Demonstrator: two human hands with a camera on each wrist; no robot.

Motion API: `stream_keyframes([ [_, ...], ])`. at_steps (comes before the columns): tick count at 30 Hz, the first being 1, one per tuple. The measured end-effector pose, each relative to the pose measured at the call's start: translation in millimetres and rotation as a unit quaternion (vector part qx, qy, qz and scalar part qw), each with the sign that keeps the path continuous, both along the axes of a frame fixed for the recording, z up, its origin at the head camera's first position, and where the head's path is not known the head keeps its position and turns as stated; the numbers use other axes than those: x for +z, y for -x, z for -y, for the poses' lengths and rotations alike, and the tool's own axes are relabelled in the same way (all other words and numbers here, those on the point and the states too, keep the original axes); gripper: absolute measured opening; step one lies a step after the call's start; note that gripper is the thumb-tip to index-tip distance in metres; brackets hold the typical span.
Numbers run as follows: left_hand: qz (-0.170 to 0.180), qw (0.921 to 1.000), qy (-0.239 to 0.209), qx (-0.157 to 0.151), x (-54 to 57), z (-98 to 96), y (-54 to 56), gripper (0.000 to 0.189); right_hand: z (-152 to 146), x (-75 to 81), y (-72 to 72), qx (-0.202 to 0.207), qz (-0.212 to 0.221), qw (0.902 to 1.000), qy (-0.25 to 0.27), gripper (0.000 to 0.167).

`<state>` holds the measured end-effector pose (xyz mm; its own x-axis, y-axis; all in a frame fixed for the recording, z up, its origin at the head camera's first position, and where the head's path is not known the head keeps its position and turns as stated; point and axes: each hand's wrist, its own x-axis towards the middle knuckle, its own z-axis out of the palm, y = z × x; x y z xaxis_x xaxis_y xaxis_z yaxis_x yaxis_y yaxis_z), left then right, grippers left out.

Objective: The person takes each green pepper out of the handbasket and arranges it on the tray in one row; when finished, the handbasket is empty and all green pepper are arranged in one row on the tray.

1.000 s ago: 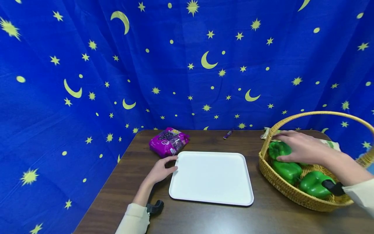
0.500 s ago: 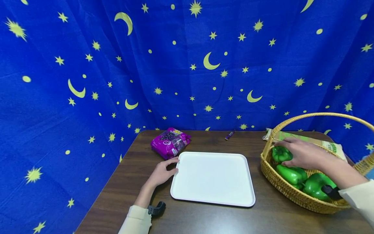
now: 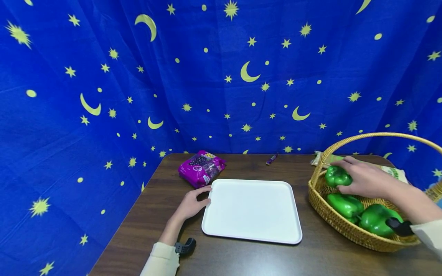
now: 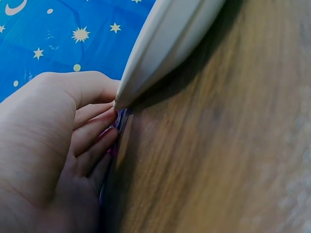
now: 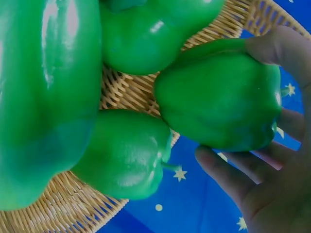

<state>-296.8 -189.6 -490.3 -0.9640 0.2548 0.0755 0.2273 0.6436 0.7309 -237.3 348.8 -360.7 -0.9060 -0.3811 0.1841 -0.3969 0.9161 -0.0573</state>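
Observation:
My right hand (image 3: pixel 367 178) holds a green bell pepper (image 3: pixel 337 176) over the far left part of the wicker basket (image 3: pixel 345 227). Thumb and fingers lie around this pepper (image 5: pixel 218 97) in the right wrist view. Below it in the basket are more green bell peppers, among them a long one (image 3: pixel 345 206) and a large one (image 3: pixel 378 219). On the left, my left hand (image 3: pixel 190 204) rests beside a white rectangular tray (image 3: pixel 252 211), its spread thumb and fingertips touching the tray's left rim. Up close in the left wrist view, those fingertips meet the rim (image 4: pixel 146 63).
A purple snack bag (image 3: pixel 201 168) lies behind the tray's left corner. One small wrapped sweet (image 3: pixel 271 159) is near the table's back edge. Behind the basket lies a green and white packet (image 3: pixel 393 172). The basket's tall handle (image 3: pixel 380 135) arches over the right arm. A blue star-patterned curtain (image 3: pixel 207 76) hangs behind.
My right hand has gone down into the basket, taken hold of a bell pepper, and raised it slightly toward the right. The left hand stays at the tray's rim.

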Motion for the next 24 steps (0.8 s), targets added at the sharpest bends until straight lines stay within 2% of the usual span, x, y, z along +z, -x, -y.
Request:
stream_keyframes([
  [6, -0.009, 0.9999, 0.007, 0.001, -2.6, 0.0, 0.2, 0.040, 0.6, 7.6, -7.4, 0.002, -0.013, 0.9995, 0.029, 0.075],
  [13, -0.015, 0.9998, 0.009, -0.012, -2.4, -0.5, -1.7, 0.040, 0.4, 7.7, -21.5, -0.001, -0.036, 0.9959, 0.082, 0.074],
  [24, -0.013, 0.9999, 0.010, -0.005, -1.2, 0.1, -1.5, 0.039, -3.4, 8.9, -33.8, 0.002, -0.069, 0.9884, 0.135, 0.073],
])
